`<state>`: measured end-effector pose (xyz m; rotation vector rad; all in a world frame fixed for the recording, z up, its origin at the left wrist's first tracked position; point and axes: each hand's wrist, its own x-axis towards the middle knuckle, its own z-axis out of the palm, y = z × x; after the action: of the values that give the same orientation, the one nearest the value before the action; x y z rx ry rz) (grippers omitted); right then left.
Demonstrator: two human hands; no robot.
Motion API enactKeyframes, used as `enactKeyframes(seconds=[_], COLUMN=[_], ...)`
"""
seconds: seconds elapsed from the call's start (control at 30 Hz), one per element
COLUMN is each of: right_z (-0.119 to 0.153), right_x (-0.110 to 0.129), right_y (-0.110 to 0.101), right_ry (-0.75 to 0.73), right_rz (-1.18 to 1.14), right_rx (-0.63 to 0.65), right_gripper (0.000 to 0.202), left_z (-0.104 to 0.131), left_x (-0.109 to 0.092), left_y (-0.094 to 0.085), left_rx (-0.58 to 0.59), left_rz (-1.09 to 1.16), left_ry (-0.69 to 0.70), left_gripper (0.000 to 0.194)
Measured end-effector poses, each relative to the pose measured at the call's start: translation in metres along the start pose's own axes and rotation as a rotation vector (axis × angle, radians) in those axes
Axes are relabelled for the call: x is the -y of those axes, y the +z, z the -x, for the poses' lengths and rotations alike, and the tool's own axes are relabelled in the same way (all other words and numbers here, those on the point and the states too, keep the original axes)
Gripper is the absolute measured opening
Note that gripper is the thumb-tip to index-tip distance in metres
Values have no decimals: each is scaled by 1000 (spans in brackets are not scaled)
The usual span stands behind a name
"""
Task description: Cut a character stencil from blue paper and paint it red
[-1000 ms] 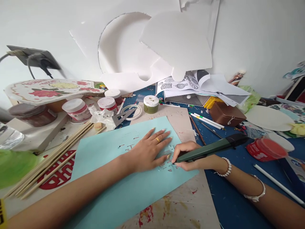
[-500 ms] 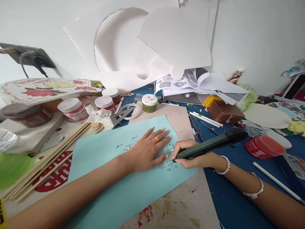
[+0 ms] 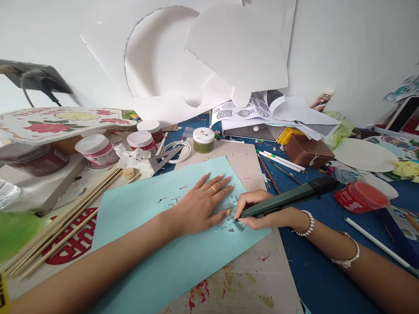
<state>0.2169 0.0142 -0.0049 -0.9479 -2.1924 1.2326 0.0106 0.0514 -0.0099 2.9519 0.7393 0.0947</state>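
A light blue sheet of paper (image 3: 140, 257) lies on a paint-stained board (image 3: 242, 279), with small shapes cut out of it near its middle and right. My left hand (image 3: 204, 203) rests flat on the sheet, fingers spread, a gold ring on one of them. In my right hand (image 3: 258, 213) is a dark green utility knife (image 3: 284, 198), gripped like a pen. Its tip meets the paper beside the cut-outs, just right of my left thumb; the blade itself is too small to make out.
Wooden sticks (image 3: 70, 211) and a red cut-out ornament (image 3: 73, 242) lie at left. Behind the sheet stand a green paint jar (image 3: 203, 140), a tape roll (image 3: 183, 152) and a grey set square (image 3: 165, 158). To the right are markers (image 3: 281, 160), a brown box (image 3: 309, 150) and a red tub (image 3: 360, 197).
The view has shifted slightly. My right hand and the knife stay at nearly the same spot by the cut-outs, where a darker gap now shows beside the tip. My left hand stays flat.
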Motion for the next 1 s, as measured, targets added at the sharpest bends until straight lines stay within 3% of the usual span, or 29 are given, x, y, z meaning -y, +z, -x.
enactKeyframes(seconds=[0.27,0.53,0.63,0.77,1.0], right_z=[0,7,7,7,7], right_x=[1,16,15,7,0], right_y=[0,19,19,11,11], right_ry=[23,236,228,105,-5], right_rz=[-7,27,34,44,67], right_rx=[-58,-374,-333,-229,-202], right_gripper=[10,14,12,11,11], left_z=[0,1,1,1,1], left_x=[1,0,1,2,1], left_y=[1,-1,0,1,2], left_rx=[-18,-24,-26,-22,-28], left_rz=[18,47,49,30,16], left_ry=[14,14,13,12,10], left_gripper=[52,51,51,51,50])
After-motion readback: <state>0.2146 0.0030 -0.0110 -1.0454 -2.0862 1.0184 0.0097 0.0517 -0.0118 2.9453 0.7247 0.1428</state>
